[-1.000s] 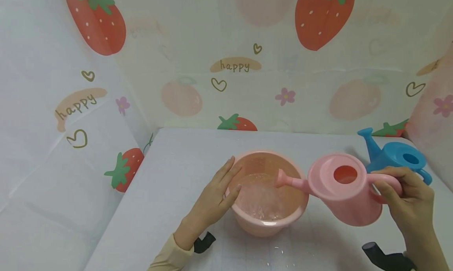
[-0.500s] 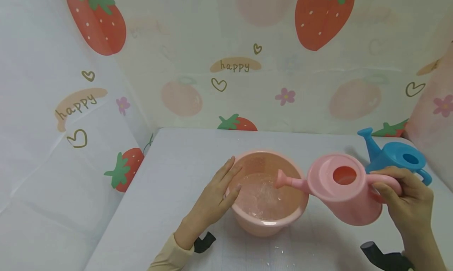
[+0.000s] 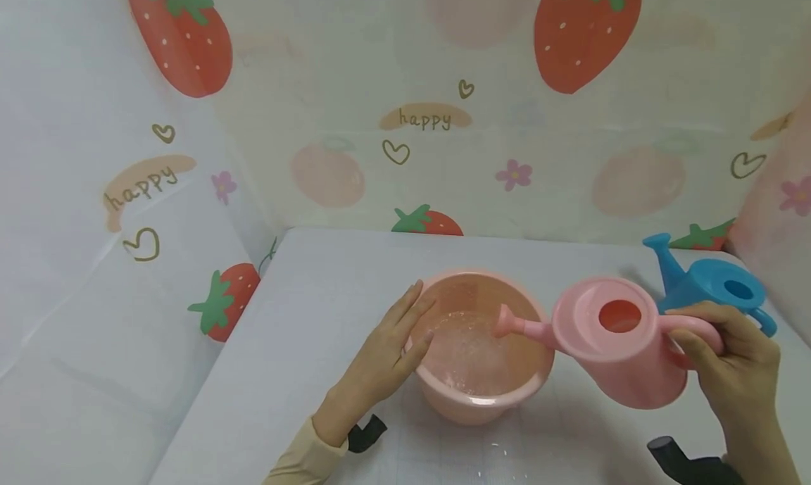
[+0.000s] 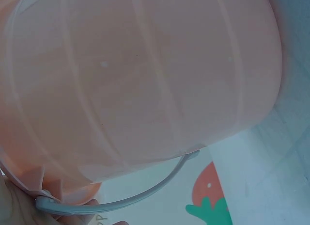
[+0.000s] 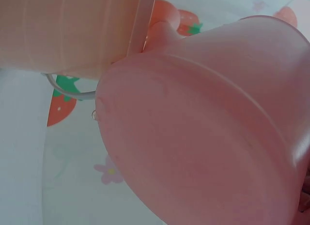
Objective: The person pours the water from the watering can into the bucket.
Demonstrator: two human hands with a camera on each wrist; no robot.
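In the head view a pink bucket (image 3: 472,409) stands upright on the table with rippling, bubbly water (image 3: 469,362) inside. My left hand (image 3: 385,355) rests against its left rim, fingers extended. A grey bail handle (image 4: 138,200) hangs beside the bucket wall in the left wrist view. My right hand (image 3: 738,365) grips the handle of a pink watering can (image 3: 624,372), tipped so its spout reaches over the bucket's right rim. The spout's rose (image 3: 505,321) hangs above the water. In the right wrist view the can's base (image 5: 184,137) fills much of the frame.
A blue watering can (image 3: 703,282) stands at the back right, partly behind the pink one and my right hand. Water drops lie on the white table (image 3: 323,295) before the bucket. Behind rises a strawberry-patterned backdrop (image 3: 355,63). Black mounts (image 3: 367,434) sit at both wrists.
The ripples in the bucket keep shifting. Both hands and the pink watering can hold almost the same pose; the head view has shifted slightly.
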